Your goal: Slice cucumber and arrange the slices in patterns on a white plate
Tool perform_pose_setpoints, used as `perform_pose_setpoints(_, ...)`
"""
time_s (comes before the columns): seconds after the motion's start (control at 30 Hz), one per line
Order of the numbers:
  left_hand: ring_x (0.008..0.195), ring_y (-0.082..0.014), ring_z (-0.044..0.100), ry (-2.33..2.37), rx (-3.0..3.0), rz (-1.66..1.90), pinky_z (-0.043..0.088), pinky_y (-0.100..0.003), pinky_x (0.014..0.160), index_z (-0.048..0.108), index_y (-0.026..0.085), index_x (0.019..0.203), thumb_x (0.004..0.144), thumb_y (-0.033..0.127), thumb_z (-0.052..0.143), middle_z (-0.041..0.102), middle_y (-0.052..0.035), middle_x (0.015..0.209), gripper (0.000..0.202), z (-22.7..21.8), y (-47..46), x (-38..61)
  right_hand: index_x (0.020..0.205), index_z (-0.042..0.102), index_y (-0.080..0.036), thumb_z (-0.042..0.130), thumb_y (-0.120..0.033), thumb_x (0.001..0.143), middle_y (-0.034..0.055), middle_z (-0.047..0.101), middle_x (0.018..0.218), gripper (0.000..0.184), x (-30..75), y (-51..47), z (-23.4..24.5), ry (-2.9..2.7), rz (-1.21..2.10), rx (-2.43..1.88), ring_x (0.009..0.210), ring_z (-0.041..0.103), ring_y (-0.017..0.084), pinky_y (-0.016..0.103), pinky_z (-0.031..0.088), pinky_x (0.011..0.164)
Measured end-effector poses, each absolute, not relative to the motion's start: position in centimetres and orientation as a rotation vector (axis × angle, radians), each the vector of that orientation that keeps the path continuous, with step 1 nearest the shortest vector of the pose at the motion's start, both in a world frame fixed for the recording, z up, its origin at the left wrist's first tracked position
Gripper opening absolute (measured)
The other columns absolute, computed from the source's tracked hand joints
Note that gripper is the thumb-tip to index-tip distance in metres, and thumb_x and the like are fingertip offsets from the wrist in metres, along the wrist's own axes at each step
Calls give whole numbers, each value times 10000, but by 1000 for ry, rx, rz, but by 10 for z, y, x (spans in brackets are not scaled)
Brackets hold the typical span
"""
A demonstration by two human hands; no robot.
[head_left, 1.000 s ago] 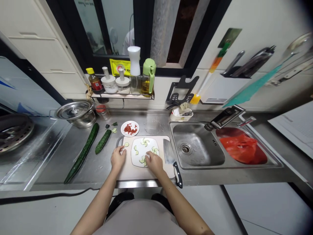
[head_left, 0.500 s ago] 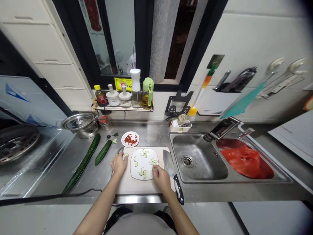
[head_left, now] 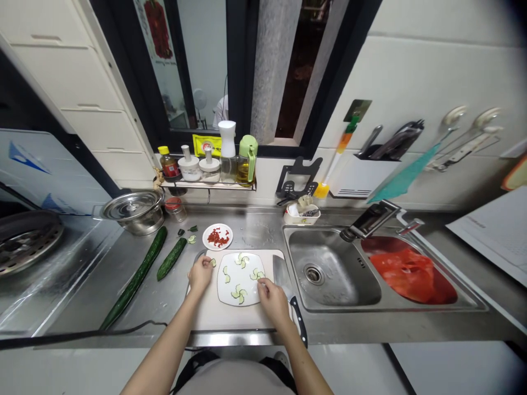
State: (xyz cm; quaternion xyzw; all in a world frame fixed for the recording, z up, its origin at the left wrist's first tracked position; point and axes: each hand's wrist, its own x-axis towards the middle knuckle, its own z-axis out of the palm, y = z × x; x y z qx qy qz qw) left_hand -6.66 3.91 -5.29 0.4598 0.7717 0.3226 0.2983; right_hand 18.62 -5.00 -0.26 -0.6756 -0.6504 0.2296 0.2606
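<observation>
On a pale cutting board (head_left: 206,318) lies a white square plate (head_left: 230,277) bearing small pinwheels of thin cucumber slices (head_left: 239,294). My left hand (head_left: 200,274) is at the plate's left, thumb and fingers pinched on a cucumber slice (head_left: 213,263) above the board. At the plate's right edge is my right hand (head_left: 272,299), its fingertips closed beside the right-hand pinwheel (head_left: 257,274); anything between them is hidden. A kitchen knife (head_left: 300,321) with a black handle rests along the board's right side.
Behind the board stands a small plate (head_left: 206,241) of chopped red pieces. Two cucumbers (head_left: 140,271) (head_left: 172,258) and some trimmings lie left, near a lidded steel pot (head_left: 135,211). The double sink (head_left: 329,307) is right, with a red bag (head_left: 405,274) in its far basin.
The view has shifted slightly. My left hand's fingers have drawn together around the cucumber slice, which now looks tilted. My right hand has stayed at the plate's right edge.
</observation>
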Motion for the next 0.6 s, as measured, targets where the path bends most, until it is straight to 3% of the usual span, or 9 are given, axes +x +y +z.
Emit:
perform_pose_setpoints(0.2, 707, -166, 624, 1466, 953, 1224, 462, -278, 712, 653, 146, 835, 571, 419, 750, 672, -42, 736, 392, -19, 30, -60, 942, 681, -204, 466, -384, 847, -11, 572, 584, 296, 177, -30, 12, -1674, 710, -1670, 548, 521, 150, 238, 368, 562)
perform_pose_setpoints(0.3, 694, -162, 627, 1326, 985, 1208, 464, -276, 703, 646, 152, 860, 556, 421, 783, 669, -26, 709, 429, 4, 20, -55, 948, 677, -202, 505, -377, 831, -5, 599, 647, 271, 161, -16, 26, -1665, 783, -1523, 579, 518, 140, 241, 390, 587)
perform_pose_setpoints(0.47, 674, -130, 618, 1125, 1029, 1119, 446, -253, 717, 613, 173, 934, 583, 339, 802, 661, 12, 688, 433, 35, 8, -48, 999, 658, -215, 532, -324, 825, 35, 672, 928, 241, 134, 1, 48, -1694, 903, -1287, 754, 567, 144, 256, 443, 704)
perform_pose_setpoints(0.6, 673, -127, 616, 1075, 1052, 1091, 439, -253, 717, 603, 176, 966, 602, 322, 801, 663, 16, 691, 439, 46, 3, -46, 851, 642, -210, 518, -280, 827, 14, 667, 859, 145, 124, 4, 54, -1750, 952, -1233, 765, 564, 142, 243, 428, 689)
